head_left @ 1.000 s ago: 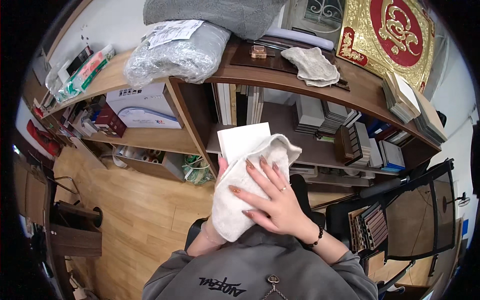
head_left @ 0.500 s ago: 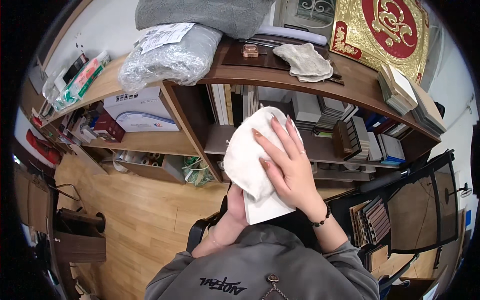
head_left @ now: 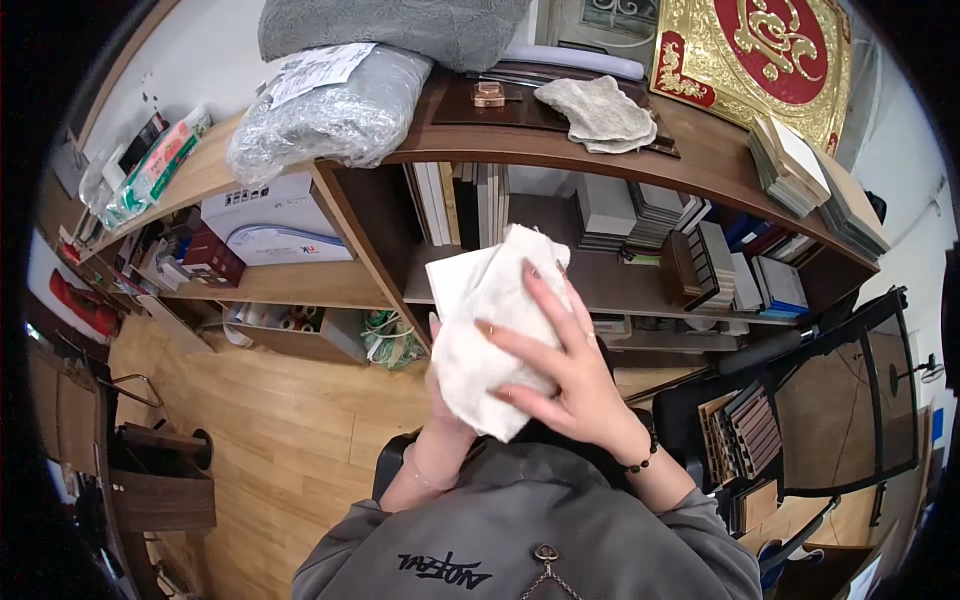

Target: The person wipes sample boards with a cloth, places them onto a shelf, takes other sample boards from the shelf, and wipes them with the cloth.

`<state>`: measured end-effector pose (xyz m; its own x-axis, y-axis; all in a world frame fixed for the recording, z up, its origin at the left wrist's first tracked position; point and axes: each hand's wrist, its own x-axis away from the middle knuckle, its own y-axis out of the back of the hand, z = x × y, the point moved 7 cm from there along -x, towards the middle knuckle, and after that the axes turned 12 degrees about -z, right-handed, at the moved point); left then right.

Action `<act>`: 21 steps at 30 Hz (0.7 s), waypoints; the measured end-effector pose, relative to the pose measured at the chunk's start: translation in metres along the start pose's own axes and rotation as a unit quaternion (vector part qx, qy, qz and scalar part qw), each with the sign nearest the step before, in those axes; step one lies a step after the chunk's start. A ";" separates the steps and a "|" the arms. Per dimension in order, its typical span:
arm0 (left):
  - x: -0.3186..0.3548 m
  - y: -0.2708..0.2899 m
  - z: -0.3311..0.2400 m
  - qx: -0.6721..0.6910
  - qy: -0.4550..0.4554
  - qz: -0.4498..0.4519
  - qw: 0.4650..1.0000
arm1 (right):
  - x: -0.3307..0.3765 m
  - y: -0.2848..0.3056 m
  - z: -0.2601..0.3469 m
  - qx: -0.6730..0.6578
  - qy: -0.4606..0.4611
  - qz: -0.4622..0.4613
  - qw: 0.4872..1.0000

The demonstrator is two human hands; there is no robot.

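A white flat, straight-edged piece (head_left: 452, 283) is held up in front of me, its upper left corner showing past a cloth. My left hand (head_left: 443, 405) grips it from the left and underneath, most of its fingers hidden behind. Over its face lies a crumpled white cloth (head_left: 475, 365) with frayed edges. My right hand (head_left: 575, 385) presses on that cloth from the right, fingers spread across it. Whether those fingertips pinch the fabric is hard to see.
Ahead stands a brown shelf unit (head_left: 690, 115) holding sample boards and boxes. On top are a plastic-wrapped parcel (head_left: 330, 110), a grey-white rag (head_left: 603, 113) and a gold-and-red panel (head_left: 760, 60). A black mesh chair (head_left: 850, 400) bearing sample boards is at my right.
The cloth has slid down toward me over the white piece, baring its upper left corner and covering its near end. My right hand has moved down with it.
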<state>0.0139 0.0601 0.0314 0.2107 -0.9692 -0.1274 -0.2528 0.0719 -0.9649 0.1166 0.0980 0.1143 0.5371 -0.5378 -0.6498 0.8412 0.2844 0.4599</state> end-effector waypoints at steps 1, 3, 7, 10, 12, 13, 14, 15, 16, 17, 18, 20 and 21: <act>0.000 -0.004 -0.001 -0.001 0.001 0.000 1.000 | 0.009 -0.002 0.005 0.012 0.044 0.040 0.998; 0.001 -0.015 -0.006 -0.098 -0.045 -0.034 0.994 | 0.015 -0.007 0.002 0.025 0.086 0.079 0.993; 0.008 -0.011 0.008 -0.204 -0.053 -0.106 0.972 | 0.008 0.008 -0.043 -0.171 -0.153 -0.072 0.971; 0.007 -0.010 0.002 -0.215 -0.050 -0.125 0.967 | 0.009 0.006 -0.019 -0.216 -0.185 -0.034 0.958; 0.001 -0.016 -0.004 -0.178 -0.052 -0.101 0.977 | 0.019 0.003 -0.020 -0.214 -0.201 -0.019 0.956; 0.000 -0.014 -0.004 -0.178 -0.053 -0.101 0.977 | 0.026 0.001 -0.023 -0.212 -0.218 -0.005 0.953; -0.001 -0.011 -0.004 -0.181 -0.060 -0.102 0.976 | 0.031 -0.001 -0.027 -0.210 -0.235 0.010 0.949; -0.002 -0.007 -0.004 -0.184 -0.067 -0.104 0.975 | 0.032 0.000 -0.037 -0.210 -0.234 0.011 0.949; -0.002 -0.007 -0.003 -0.187 -0.070 -0.104 0.974 | 0.031 0.001 -0.043 -0.221 -0.175 0.032 0.959; -0.004 -0.008 -0.002 -0.186 -0.068 -0.103 0.975 | 0.032 0.003 -0.048 -0.231 -0.115 0.053 0.965; -0.007 -0.007 -0.001 -0.162 -0.054 -0.104 0.980 | 0.031 0.002 -0.044 -0.243 -0.055 0.075 0.966; -0.013 -0.004 0.001 -0.112 -0.027 -0.106 0.988 | 0.033 0.002 -0.045 -0.248 -0.069 0.080 0.963; -0.014 -0.003 0.000 -0.111 -0.029 -0.105 0.988 | 0.032 0.003 -0.042 -0.251 -0.079 0.087 0.961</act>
<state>0.0115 0.0730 0.0357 0.3332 -0.9415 0.0515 -0.3962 -0.1894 -0.8984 0.1390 0.1150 0.0697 0.6892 -0.5506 -0.4710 0.6854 0.7063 0.1771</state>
